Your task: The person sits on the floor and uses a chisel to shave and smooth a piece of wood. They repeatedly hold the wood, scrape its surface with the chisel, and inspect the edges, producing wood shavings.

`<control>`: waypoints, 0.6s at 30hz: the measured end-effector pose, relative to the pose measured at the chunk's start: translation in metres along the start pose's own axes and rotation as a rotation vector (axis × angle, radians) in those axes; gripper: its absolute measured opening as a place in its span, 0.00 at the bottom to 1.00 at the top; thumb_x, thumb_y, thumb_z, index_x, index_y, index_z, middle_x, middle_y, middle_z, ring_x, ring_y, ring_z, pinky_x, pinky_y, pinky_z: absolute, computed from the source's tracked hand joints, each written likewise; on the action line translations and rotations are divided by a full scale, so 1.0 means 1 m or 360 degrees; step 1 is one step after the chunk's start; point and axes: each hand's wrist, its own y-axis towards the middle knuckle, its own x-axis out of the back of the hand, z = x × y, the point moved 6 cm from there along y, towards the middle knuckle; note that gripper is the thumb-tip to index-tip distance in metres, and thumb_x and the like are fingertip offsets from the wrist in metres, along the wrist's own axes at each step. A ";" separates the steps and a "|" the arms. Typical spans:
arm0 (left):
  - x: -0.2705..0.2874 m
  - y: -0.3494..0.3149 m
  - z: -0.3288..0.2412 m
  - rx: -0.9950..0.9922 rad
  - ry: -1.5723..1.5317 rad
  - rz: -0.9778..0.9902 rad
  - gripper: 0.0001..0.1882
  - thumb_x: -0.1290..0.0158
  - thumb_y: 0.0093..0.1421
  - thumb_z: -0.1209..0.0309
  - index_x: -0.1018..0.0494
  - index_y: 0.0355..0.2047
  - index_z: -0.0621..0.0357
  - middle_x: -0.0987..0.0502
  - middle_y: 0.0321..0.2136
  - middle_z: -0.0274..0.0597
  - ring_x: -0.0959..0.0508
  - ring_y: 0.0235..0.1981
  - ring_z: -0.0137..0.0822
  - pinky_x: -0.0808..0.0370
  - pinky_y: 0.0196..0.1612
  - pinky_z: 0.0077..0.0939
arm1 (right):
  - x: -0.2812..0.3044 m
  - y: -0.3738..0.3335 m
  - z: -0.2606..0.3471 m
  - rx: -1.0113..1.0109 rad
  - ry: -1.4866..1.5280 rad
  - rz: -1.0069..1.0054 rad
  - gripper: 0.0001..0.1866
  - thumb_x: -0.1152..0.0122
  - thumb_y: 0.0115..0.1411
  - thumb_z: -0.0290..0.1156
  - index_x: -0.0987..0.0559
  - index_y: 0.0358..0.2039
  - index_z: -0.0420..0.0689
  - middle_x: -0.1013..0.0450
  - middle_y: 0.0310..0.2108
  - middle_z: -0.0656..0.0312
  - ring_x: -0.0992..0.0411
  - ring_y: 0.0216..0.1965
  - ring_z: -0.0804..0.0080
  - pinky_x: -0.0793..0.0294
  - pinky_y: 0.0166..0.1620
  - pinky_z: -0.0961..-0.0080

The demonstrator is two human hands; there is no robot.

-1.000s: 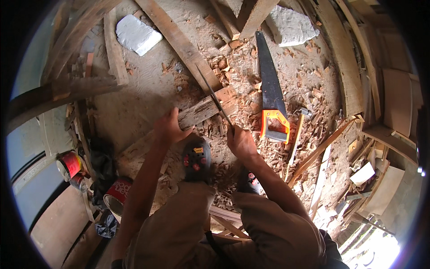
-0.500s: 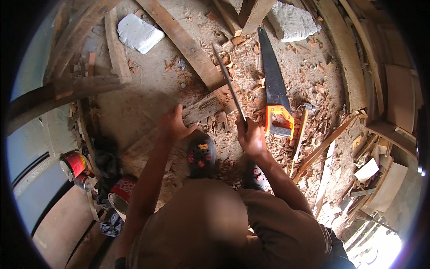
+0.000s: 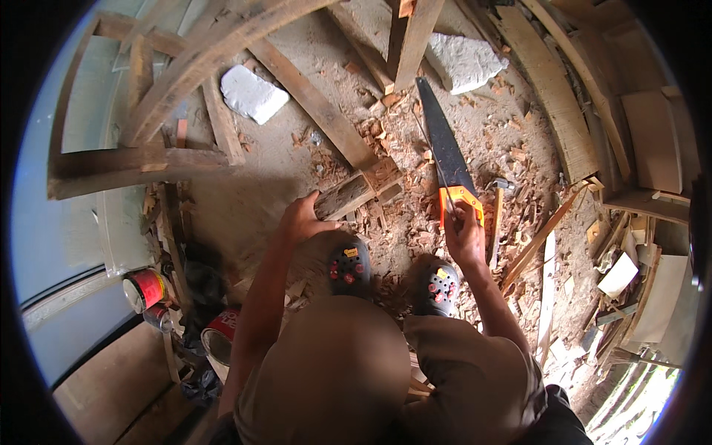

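Note:
My left hand [image 3: 300, 220] is wrapped round a weathered wooden beam [image 3: 343, 199], whose far end meets a second plank [image 3: 315, 104] at a notched joint. Over to the right, my right hand [image 3: 467, 236] is closed on a long, thin-bladed tool [image 3: 432, 144], seen edge-on; its exact kind is unclear. That hand is at the orange handle of a handsaw [image 3: 446, 152], covering part of it. The saw lies flat on the ground with its dark blade pointing away from me. Just right of the saw handle lies a hammer [image 3: 498, 215].
Wood chips [image 3: 393, 278] litter the ground around my shoes [image 3: 348, 267]. Two pale blocks [image 3: 254, 94] [image 3: 466, 63] lie farther off. A timber frame [image 3: 141, 159] stands at left, above paint cans [image 3: 144, 289]. Long boards [image 3: 549, 96] and scrap wood line the right side.
My right hand has moved right with the thin-bladed tool, from beside the beam's joint to the saw handle. My left hand stays on the beam. The view has shifted slightly.

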 end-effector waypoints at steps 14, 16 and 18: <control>0.161 -0.098 -0.142 -0.0413 -0.0427 -0.0349 0.41 0.26 0.43 0.63 0.33 0.54 0.65 0.21 0.45 0.52 0.22 0.49 0.37 0.27 0.54 0.34 | 0.132 -0.081 0.073 0.0309 0.0726 0.0137 0.21 0.37 0.66 0.40 0.28 0.47 0.34 0.23 0.32 0.63 0.27 0.32 0.83 0.26 0.34 0.80; 0.184 -0.110 -0.170 -0.0630 -0.0707 -0.0368 0.42 0.26 0.44 0.64 0.34 0.56 0.66 0.22 0.49 0.50 0.23 0.52 0.38 0.28 0.56 0.34 | 0.180 -0.098 0.129 0.0557 0.0929 0.0068 0.22 0.35 0.65 0.40 0.26 0.48 0.33 0.22 0.32 0.61 0.27 0.31 0.82 0.26 0.35 0.80; 0.214 -0.125 -0.189 -0.0739 -0.0844 -0.0401 0.46 0.27 0.44 0.65 0.38 0.60 0.66 0.26 0.55 0.48 0.27 0.57 0.39 0.32 0.61 0.35 | 0.220 -0.115 0.178 0.0655 0.0946 0.0101 0.25 0.32 0.63 0.41 0.25 0.50 0.34 0.23 0.29 0.63 0.27 0.28 0.83 0.27 0.32 0.80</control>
